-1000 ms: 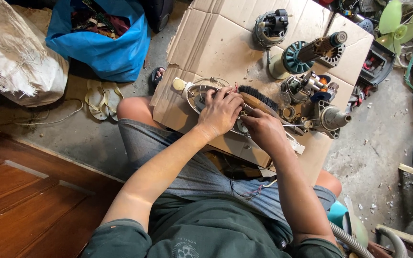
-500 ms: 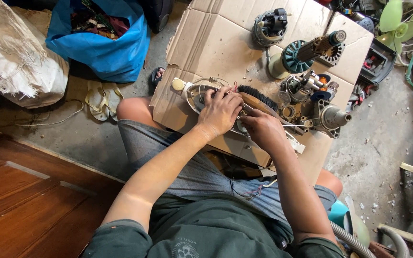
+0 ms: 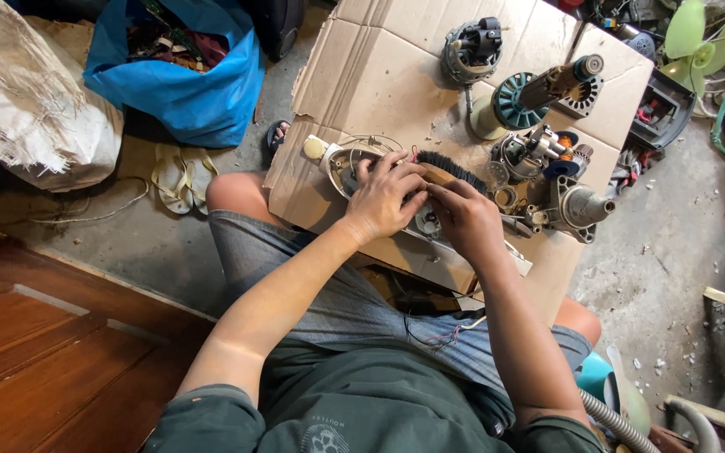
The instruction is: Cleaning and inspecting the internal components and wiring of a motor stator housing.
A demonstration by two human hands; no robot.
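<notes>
While the person is sitting low with knees apart, a flattened cardboard sheet (image 3: 379, 67) is lying across the lap and serving as the work surface. Both hands are meeting over a pale oval housing (image 3: 339, 164) near the sheet's near-left edge. The left hand (image 3: 383, 197) is resting on it with fingers (image 3: 403, 172) curled down over its top, gripping it. The right hand (image 3: 463, 220) is pressing in just beside, fingertips pinched toward the same spot; what they are pinching is hidden. A black-bristled brush (image 3: 455, 168) is lying just behind the hands, touching the housing's far side.

Farther back on the cardboard, a small motor (image 3: 472, 50) is standing, with a teal-finned rotor (image 3: 539, 88) lying tilted beside it. A cluster of metal motor parts (image 3: 547, 180) is sitting to the right of the hands.

Around the sheet, the concrete floor (image 3: 656, 277) is looking dusty and littered with chips. A blue bag (image 3: 182, 92) of scrap is sitting at upper left beside a white sack (image 3: 27, 101), and sandals (image 3: 179, 176) are lying near the left knee. Wooden boards (image 3: 35, 361) are filling the lower left. Green fan blades (image 3: 698, 38) are lying at the upper right.
</notes>
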